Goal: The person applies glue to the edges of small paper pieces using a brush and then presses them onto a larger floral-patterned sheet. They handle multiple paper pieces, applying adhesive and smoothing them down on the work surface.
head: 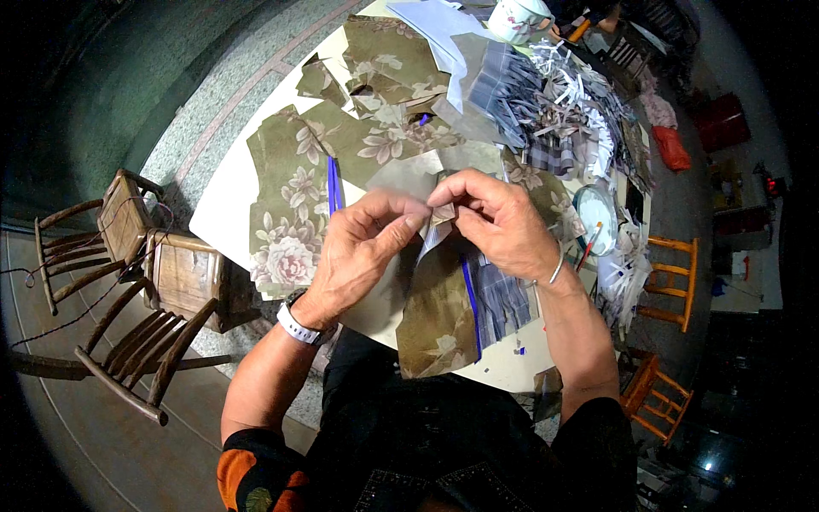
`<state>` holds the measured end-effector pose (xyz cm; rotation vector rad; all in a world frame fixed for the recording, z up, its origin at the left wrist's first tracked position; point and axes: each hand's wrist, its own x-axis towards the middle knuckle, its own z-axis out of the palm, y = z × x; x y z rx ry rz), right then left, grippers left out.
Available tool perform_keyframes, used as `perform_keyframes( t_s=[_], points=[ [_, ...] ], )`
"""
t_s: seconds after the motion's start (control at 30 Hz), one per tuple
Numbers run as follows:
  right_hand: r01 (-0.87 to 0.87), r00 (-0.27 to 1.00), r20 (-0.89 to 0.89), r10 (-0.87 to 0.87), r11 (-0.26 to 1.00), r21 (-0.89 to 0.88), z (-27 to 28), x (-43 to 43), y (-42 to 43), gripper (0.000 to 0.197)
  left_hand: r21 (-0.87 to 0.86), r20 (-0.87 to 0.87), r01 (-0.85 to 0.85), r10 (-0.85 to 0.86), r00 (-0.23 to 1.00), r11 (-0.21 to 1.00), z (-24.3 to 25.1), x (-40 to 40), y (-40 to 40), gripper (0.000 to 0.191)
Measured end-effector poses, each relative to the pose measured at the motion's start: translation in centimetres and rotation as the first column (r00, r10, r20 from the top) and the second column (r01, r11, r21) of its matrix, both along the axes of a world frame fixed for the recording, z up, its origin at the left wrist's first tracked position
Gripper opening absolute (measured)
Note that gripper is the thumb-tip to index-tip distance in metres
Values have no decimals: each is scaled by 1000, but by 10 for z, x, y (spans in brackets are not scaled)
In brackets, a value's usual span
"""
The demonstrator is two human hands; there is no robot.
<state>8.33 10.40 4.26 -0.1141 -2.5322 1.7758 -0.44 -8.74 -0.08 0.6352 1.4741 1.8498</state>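
Note:
My left hand (358, 253), with a white-banded watch at its wrist, pinches the near edge of a small folded paper piece (439, 229). The fingertips are slightly blurred. From the other side, my right hand (502, 224) grips the same piece between thumb and fingers; a bangle circles that wrist. Pale striped and tan faces show on the fold. Below the hands lies an olive floral sheet (435, 320) with a blue-purple edge strip (470, 301). Beside it is a grey plaid sheet (502, 297) cut into fringe.
More olive floral sheets (281, 211) cover the white table (224, 192). Fringed paper strips (563, 96) are heaped at the far right, near a white mug (519, 19). A round dish of white paste (595, 211) carries a brush (592, 240). Wooden chairs (185, 275) stand left and right.

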Motion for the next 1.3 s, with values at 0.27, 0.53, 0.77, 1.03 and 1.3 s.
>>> perform_keyframes(
  t_s=[0.27, 0.53, 0.77, 1.03, 1.3],
  points=[
    [58, 996, -61, -61, 997, -54, 23, 21, 32, 22, -169, -42, -2, -5, 999, 986, 7, -27, 1, 21],
    [159, 951, -221, -214, 957, -242, 37, 67, 80, 19, -377, -244, -109, 15, 970, 920, 9, -39, 3, 21],
    [264, 896, -255, -364, 898, -353, 44, 96, 103, 19, -310, -679, -280, -5, 734, 908, -10, -49, -1, 25],
    [238, 857, -314, -410, 854, -463, 51, 106, 100, 19, -160, -757, -214, 19, 653, 964, 22, 8, 7, 35],
    [308, 804, -342, -486, 833, -460, 63, 102, 83, 17, 61, -670, 106, -38, 741, 993, 40, 106, 36, 96]
  ],
)
